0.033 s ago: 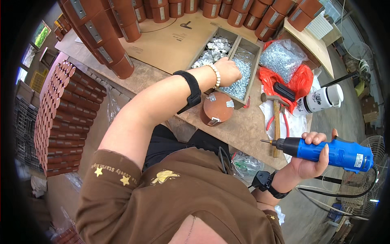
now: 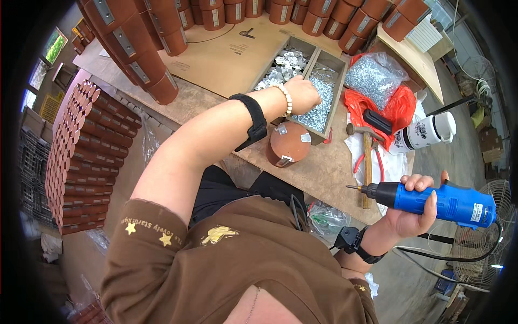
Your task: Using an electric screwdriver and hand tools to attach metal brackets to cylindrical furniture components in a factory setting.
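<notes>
My left hand (image 2: 302,97) is over the screw side of a divided wooden box (image 2: 335,63), fingers curled down among the small silver screws (image 2: 325,92); its fingertips are hidden. In the other compartment lie small flat metal pieces (image 2: 291,62). Out to the right, my right hand (image 2: 402,220) grips a blue electric screwdriver (image 2: 445,204), its bit pointing left and apart from anything. Just in front of the box, a short reddish-brown cylinder (image 2: 291,141) stands on the wooden table (image 2: 334,173), with small metal pieces at its top edge.
A claw hammer (image 2: 368,162) and red-handled pliers (image 2: 381,164) lie right of the cylinder. Beyond them are a bag of screws (image 2: 376,78), red plastic (image 2: 353,108) and a tilted white bottle (image 2: 423,133). Brown cylinders (image 2: 156,81) stand stacked along the back and left. A fan (image 2: 472,254) is at right.
</notes>
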Tool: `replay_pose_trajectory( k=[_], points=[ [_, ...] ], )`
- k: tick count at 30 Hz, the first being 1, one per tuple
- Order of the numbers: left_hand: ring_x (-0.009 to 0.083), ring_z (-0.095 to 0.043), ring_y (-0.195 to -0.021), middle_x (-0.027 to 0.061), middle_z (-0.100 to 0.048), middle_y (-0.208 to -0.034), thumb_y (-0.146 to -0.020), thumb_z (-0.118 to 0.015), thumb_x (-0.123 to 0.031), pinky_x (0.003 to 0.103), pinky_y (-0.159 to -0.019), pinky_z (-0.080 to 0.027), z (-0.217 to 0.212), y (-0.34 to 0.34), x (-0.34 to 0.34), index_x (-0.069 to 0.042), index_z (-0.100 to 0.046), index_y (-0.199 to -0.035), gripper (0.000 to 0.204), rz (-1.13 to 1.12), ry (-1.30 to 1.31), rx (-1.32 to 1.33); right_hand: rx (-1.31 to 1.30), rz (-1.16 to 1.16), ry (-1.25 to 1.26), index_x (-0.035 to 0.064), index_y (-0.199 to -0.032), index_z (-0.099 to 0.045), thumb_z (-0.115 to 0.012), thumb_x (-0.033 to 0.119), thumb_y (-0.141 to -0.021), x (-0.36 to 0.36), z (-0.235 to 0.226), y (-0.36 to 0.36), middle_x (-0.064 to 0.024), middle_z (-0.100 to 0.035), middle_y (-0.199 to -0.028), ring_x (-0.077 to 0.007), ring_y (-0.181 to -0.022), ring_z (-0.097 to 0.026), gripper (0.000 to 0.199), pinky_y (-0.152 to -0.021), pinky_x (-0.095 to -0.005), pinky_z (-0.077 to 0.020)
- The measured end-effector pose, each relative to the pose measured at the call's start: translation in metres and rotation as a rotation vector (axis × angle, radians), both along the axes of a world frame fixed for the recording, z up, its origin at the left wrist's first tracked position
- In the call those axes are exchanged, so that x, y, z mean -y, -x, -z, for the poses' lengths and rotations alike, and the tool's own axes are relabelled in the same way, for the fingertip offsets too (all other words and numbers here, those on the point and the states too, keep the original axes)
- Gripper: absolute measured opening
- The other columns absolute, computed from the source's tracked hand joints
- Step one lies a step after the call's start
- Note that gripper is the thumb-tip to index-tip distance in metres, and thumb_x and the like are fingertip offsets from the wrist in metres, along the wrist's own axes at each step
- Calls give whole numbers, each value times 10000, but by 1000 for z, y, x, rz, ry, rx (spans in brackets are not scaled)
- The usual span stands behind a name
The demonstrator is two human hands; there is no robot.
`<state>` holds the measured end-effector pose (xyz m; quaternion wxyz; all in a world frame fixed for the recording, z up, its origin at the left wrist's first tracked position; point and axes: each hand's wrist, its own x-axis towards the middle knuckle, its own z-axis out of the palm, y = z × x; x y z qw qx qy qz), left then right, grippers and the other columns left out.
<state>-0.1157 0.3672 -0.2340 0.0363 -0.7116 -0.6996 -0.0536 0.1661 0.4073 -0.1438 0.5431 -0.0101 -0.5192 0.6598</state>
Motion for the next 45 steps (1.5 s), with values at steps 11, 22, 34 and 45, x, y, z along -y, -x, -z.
replay_pose_trajectory(
  k=[11, 22, 34, 45],
  points=[
    [150, -583, -742, 101, -616, -786, -751, -568, -70, 282, -670, -450, -34, -4, 36, -2, -592, -911, 175, -90, -163, 846, -20, -18, -62, 8, -1247, -238, -459, 170, -772, 8, -9, 18, -110, -480, -745, -203, -647, -485, 548, -666, -364, -417],
    [65, -536, -601, 26, -574, -739, -820, -539, -115, 187, -531, -435, -40, -43, 123, -9, -570, -835, 112, -120, -152, 1841, -220, -117, -110, 105, -1304, -174, -492, 175, -782, 35, -13, 56, -74, -447, -768, -184, -676, -453, 615, -651, -368, -413],
    [173, -604, -670, 127, -603, -781, -760, -574, -3, 255, -565, -518, -10, -67, 140, 3, -577, -886, 126, -68, -156, 2413, -300, -67, -65, 90, -1279, -229, -505, 191, -786, 52, -6, 71, -61, -433, -765, -177, -670, -445, 574, -612, -346, -406],
    [172, -599, -660, 122, -601, -788, -761, -573, -8, 280, -587, -515, -9, -74, 140, 18, -569, -860, 102, -23, -124, 2396, -247, -113, -98, 79, -1281, -213, -510, 184, -782, 55, -4, 72, -67, -438, -752, -176, -654, -443, 590, -612, -347, -402]
  ],
)
